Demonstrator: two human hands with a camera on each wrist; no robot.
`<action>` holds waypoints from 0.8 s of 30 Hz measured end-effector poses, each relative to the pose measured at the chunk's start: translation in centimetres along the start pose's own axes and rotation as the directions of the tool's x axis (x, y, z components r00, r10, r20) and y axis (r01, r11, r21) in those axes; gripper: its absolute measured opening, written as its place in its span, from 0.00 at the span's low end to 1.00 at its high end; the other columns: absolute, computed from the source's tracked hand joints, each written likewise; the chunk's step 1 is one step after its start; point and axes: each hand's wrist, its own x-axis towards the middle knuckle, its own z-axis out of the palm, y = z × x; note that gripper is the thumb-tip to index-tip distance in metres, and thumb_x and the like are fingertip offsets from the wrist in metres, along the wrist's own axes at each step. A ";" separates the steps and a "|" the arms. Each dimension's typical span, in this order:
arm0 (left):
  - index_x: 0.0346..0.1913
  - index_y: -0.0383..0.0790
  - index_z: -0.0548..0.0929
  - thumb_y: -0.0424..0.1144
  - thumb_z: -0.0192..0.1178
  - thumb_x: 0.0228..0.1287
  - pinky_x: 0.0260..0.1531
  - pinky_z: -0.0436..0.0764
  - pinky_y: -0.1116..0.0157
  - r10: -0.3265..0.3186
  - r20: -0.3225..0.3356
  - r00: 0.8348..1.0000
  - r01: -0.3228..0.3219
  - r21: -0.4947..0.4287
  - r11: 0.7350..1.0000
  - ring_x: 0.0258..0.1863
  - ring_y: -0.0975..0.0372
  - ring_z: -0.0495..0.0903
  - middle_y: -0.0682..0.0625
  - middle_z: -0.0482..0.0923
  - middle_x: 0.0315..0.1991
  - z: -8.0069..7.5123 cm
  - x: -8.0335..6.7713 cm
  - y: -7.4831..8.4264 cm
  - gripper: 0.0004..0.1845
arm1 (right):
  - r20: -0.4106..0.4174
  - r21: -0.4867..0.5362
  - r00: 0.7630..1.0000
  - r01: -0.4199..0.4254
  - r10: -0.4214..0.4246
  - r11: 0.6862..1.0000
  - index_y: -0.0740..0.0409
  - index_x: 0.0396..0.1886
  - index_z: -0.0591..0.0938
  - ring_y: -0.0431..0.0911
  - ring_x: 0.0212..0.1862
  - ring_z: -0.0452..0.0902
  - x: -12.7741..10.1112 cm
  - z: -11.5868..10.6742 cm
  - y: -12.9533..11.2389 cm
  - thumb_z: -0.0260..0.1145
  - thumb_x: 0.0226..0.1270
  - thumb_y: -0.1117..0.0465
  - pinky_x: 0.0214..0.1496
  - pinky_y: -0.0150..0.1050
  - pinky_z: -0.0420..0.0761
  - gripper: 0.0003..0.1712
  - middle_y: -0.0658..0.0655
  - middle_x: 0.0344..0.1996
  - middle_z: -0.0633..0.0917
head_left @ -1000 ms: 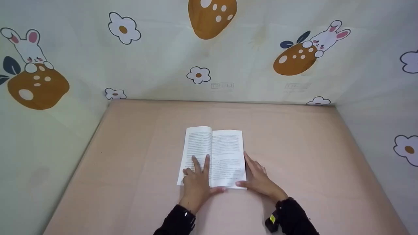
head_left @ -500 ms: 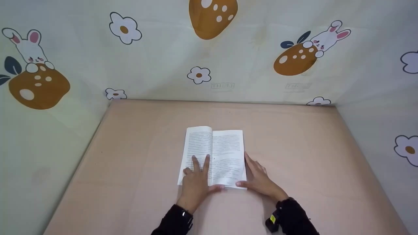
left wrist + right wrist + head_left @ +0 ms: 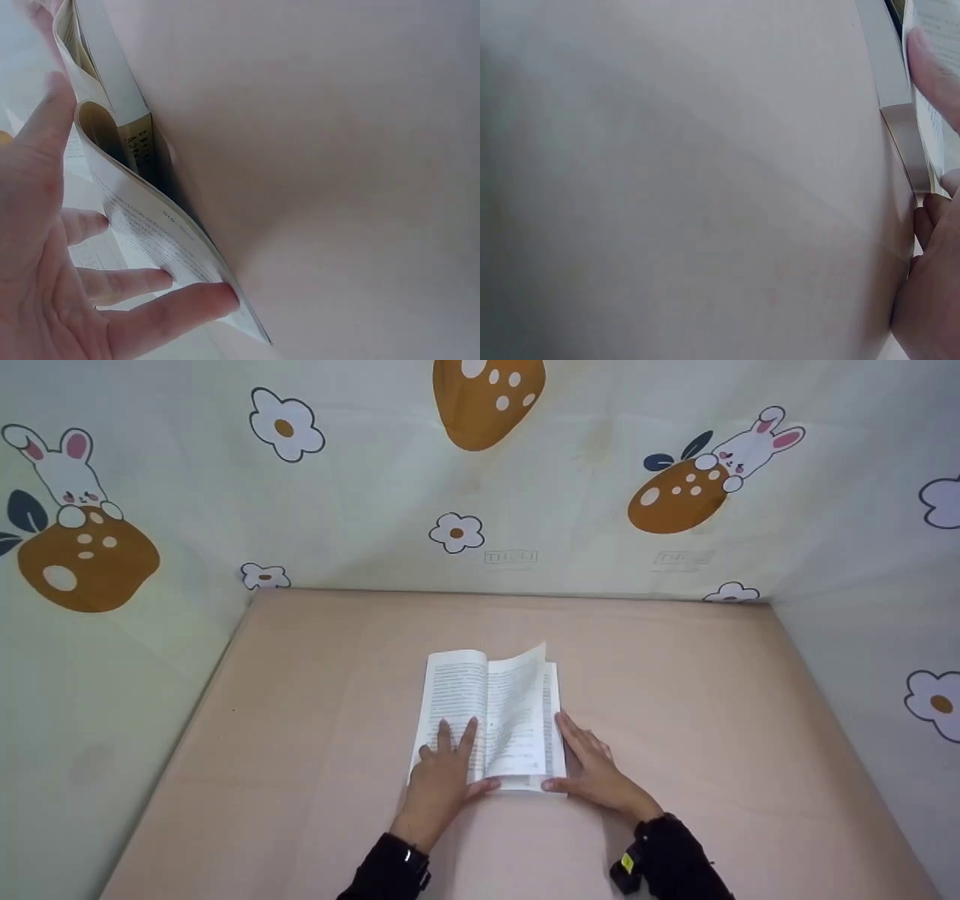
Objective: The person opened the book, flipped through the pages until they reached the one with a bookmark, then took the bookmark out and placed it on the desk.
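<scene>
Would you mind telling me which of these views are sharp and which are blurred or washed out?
Head view: evenly lit, the book fairly sharp, its lifted page slightly blurred. Left wrist view: left hand close and soft, print legible. Right wrist view: mostly featureless table, right hand blurred at the edge.

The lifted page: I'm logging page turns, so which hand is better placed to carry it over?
Probably the left hand: its thumb sits under the lifted page, while the right hand lies along the book's outer edge.
</scene>
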 end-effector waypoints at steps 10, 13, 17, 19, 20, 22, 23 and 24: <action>0.67 0.38 0.64 0.60 0.57 0.58 0.16 0.77 0.61 0.039 -0.121 0.992 -0.040 -0.008 0.999 0.31 0.44 0.78 0.27 0.69 0.57 0.5 -0.5 -0.1 0.40 | -0.002 -0.016 1.000 -0.013 0.013 1.000 0.50 0.75 0.46 0.65 0.72 0.37 -0.1 0.1 -0.1 0.72 0.48 0.42 0.68 0.62 0.38 0.61 0.57 0.74 0.45; 0.67 0.35 0.64 0.52 0.55 0.63 0.17 0.78 0.61 0.020 -0.140 0.990 -0.025 -0.032 0.999 0.33 0.44 0.78 0.29 0.70 0.56 0.5 -0.6 -0.2 0.34 | 0.002 -0.009 1.000 -0.017 0.017 1.000 0.51 0.75 0.45 0.65 0.72 0.36 -0.1 0.2 0.0 0.72 0.48 0.42 0.67 0.62 0.37 0.61 0.57 0.74 0.45; 0.64 0.28 0.65 0.41 0.58 0.62 0.25 0.81 0.59 -0.039 -0.169 0.985 0.026 -0.079 0.997 0.37 0.44 0.78 0.30 0.72 0.53 0.5 -0.7 -0.4 0.31 | 0.001 0.008 1.000 -0.016 0.016 1.000 0.51 0.75 0.45 0.66 0.72 0.34 0.0 0.1 0.0 0.72 0.48 0.43 0.67 0.63 0.35 0.61 0.57 0.74 0.44; 0.61 0.23 0.67 0.35 0.60 0.59 0.28 0.81 0.58 -0.061 -0.191 0.980 0.043 -0.095 0.995 0.38 0.44 0.78 0.29 0.73 0.51 0.6 -0.7 -0.5 0.29 | 0.002 0.007 1.000 -0.010 0.010 1.000 0.51 0.75 0.45 0.66 0.72 0.34 0.0 0.1 0.1 0.72 0.48 0.43 0.67 0.64 0.34 0.61 0.57 0.74 0.44; 0.59 0.22 0.68 0.32 0.61 0.58 0.30 0.81 0.58 -0.071 -0.202 0.977 0.052 -0.097 0.994 0.38 0.45 0.78 0.29 0.74 0.50 0.7 -0.7 -0.5 0.27 | 0.003 0.002 1.000 -0.007 0.007 1.000 0.51 0.75 0.45 0.66 0.72 0.34 0.0 0.1 0.1 0.72 0.48 0.43 0.67 0.64 0.35 0.61 0.58 0.74 0.44; 0.57 0.19 0.69 0.25 0.60 0.55 0.31 0.81 0.59 -0.083 -0.218 0.972 0.064 -0.093 0.994 0.39 0.45 0.78 0.28 0.74 0.49 0.8 -0.7 -0.6 0.26 | 0.004 -0.001 1.000 -0.004 0.004 1.000 0.51 0.75 0.45 0.66 0.72 0.34 0.0 0.1 0.1 0.72 0.48 0.42 0.67 0.64 0.35 0.61 0.58 0.74 0.44; 0.57 0.19 0.69 0.23 0.60 0.54 0.32 0.81 0.59 -0.087 -0.220 0.972 0.069 -0.092 0.993 0.39 0.45 0.78 0.28 0.74 0.49 0.8 -0.7 -0.6 0.26 | 0.004 -0.002 1.000 -0.004 0.004 1.000 0.51 0.75 0.45 0.66 0.72 0.34 0.0 0.1 0.1 0.72 0.48 0.42 0.67 0.64 0.35 0.61 0.57 0.74 0.44; 0.57 0.18 0.69 0.21 0.59 0.53 0.32 0.81 0.59 -0.092 -0.225 0.970 0.072 -0.093 0.993 0.39 0.45 0.78 0.28 0.74 0.49 0.9 -0.7 -0.6 0.26 | 0.005 -0.003 1.000 -0.003 0.003 1.000 0.51 0.75 0.45 0.66 0.72 0.34 0.0 0.1 0.1 0.72 0.48 0.42 0.67 0.64 0.35 0.62 0.58 0.74 0.44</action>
